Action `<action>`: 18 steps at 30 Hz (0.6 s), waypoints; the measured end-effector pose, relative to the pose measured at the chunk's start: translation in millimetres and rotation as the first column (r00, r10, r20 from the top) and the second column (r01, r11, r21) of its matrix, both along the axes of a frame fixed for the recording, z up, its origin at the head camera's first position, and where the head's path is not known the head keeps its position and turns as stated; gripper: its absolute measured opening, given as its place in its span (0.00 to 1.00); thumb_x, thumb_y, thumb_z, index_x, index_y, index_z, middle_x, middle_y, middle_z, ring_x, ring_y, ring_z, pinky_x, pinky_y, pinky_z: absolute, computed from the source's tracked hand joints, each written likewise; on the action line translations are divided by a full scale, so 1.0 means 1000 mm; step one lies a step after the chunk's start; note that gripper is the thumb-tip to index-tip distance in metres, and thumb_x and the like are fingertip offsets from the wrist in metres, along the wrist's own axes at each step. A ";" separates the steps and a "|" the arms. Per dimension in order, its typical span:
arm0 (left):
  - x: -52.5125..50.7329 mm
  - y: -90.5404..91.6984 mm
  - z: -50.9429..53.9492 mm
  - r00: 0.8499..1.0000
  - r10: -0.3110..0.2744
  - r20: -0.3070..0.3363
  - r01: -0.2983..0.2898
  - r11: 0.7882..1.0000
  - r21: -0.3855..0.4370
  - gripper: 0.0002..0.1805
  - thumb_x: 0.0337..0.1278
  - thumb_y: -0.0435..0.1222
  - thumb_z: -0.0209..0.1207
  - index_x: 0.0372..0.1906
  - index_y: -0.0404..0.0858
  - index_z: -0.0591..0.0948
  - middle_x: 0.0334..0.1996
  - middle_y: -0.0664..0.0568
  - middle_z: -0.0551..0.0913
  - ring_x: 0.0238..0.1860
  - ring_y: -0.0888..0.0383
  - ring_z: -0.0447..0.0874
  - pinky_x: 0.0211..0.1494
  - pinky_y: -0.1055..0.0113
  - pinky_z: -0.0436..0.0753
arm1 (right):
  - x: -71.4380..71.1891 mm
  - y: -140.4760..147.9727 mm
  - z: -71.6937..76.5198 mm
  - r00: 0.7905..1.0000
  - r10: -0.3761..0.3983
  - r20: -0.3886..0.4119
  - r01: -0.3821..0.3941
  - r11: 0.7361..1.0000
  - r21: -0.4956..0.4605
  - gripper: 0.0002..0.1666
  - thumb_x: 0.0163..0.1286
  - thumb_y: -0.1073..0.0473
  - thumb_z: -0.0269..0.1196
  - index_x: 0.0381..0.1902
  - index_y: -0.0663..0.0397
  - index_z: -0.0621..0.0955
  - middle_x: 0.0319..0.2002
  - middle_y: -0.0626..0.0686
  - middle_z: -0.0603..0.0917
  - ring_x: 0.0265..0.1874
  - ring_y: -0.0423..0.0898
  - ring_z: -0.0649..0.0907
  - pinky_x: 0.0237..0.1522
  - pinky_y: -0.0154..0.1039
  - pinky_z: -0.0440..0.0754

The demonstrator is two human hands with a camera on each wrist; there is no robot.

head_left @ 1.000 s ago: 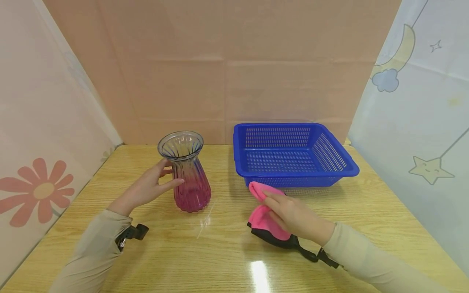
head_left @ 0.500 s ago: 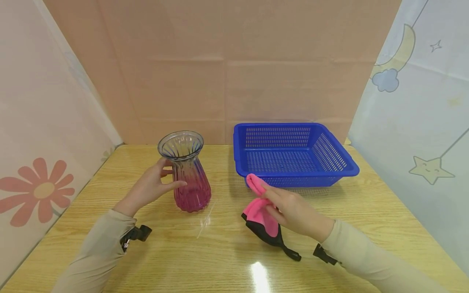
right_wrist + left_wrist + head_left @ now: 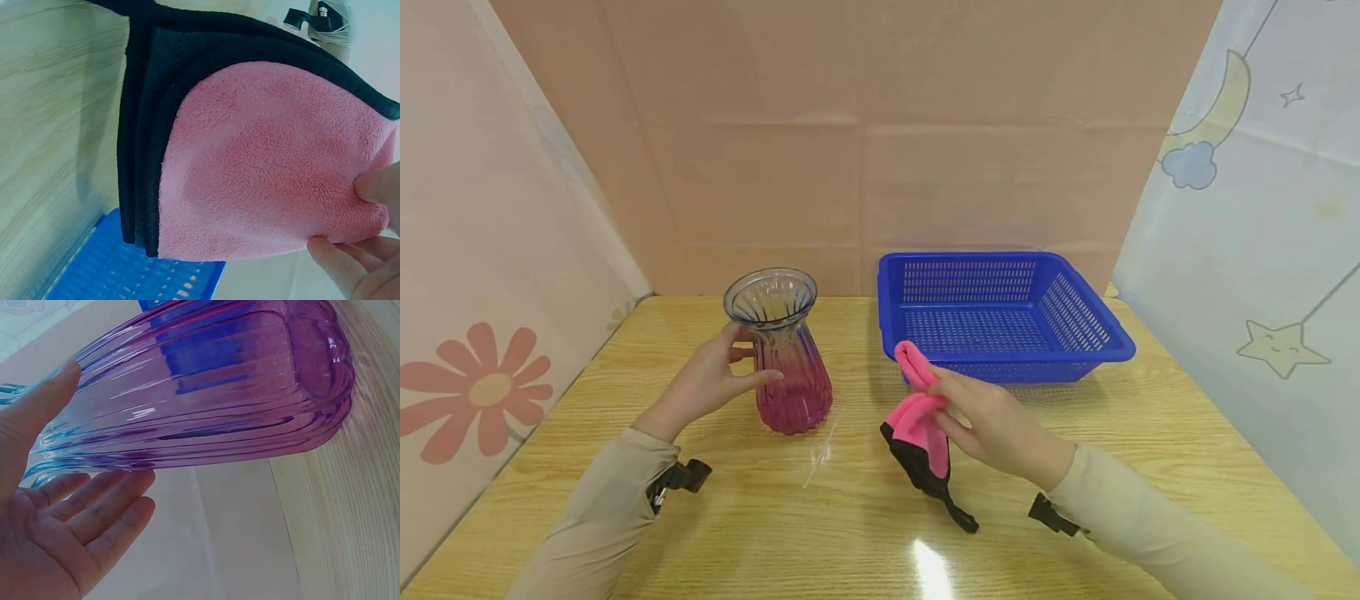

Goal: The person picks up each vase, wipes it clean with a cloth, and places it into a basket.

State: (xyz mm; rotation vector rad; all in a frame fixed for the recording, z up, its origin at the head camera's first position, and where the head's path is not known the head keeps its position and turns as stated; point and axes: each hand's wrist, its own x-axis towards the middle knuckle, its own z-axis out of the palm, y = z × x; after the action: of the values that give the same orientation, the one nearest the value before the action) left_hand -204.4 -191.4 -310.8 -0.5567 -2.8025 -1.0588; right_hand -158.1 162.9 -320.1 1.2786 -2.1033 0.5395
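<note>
A ribbed glass vase [image 3: 793,379], clear blue-grey at its flared mouth and pink-purple at its base, stands upright on the table at left centre. My left hand [image 3: 703,383] holds it below the mouth, thumb on the near side and fingers on the far side; the left wrist view shows the thumb [image 3: 47,403] across the glass. My right hand [image 3: 1000,425] pinches a folded pink cloth with black edging [image 3: 917,433] between thumb and fingers. A black loop hangs from the cloth's lower end. Seen from the right wrist, the cloth [image 3: 269,156] droops in layers from the fingertips.
Behind the cloth, a blue perforated plastic basket [image 3: 1000,365] stands at the back right of the wooden table [image 3: 760,533]. A peach-coloured backdrop [image 3: 850,150] rises behind, with patterned side panels left and right.
My right hand has lifted the cloth and drawn it left, toward the vase; its black loop has swung left too. The left hand and the vase have hardly moved.
</note>
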 end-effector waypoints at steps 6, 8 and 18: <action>0.000 0.000 0.001 1.000 -0.001 0.013 0.001 1.000 0.000 0.44 0.49 0.44 0.67 0.67 0.36 0.57 0.55 0.34 0.74 0.54 0.34 0.77 0.53 0.45 0.81 | -0.002 -0.009 0.005 1.000 0.021 -0.011 -0.021 0.999 -0.039 0.07 0.61 0.66 0.63 0.37 0.60 0.76 0.37 0.56 0.85 0.36 0.47 0.86 0.39 0.37 0.86; 0.000 0.001 0.002 1.000 -0.003 0.017 0.003 1.000 -0.003 0.44 0.49 0.45 0.67 0.67 0.36 0.57 0.55 0.35 0.74 0.55 0.34 0.77 0.54 0.45 0.80 | -0.003 -0.011 0.006 1.000 0.024 -0.010 -0.025 0.999 -0.048 0.10 0.58 0.68 0.65 0.37 0.60 0.76 0.37 0.55 0.85 0.35 0.46 0.86 0.39 0.37 0.86; 0.001 0.001 0.004 0.999 0.002 0.037 -0.002 1.000 -0.011 0.45 0.49 0.46 0.67 0.67 0.36 0.56 0.55 0.35 0.74 0.55 0.34 0.77 0.54 0.46 0.80 | -0.006 -0.023 0.012 0.997 0.061 0.039 -0.057 0.994 -0.092 0.16 0.53 0.72 0.66 0.39 0.62 0.75 0.35 0.54 0.83 0.35 0.46 0.85 0.40 0.33 0.85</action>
State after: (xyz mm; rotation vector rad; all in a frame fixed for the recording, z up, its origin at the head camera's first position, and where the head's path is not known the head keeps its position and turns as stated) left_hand -203.1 -190.6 -306.9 -0.5406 -2.8413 -1.0650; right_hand -163.9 139.9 -307.7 1.2908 -2.0557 0.6857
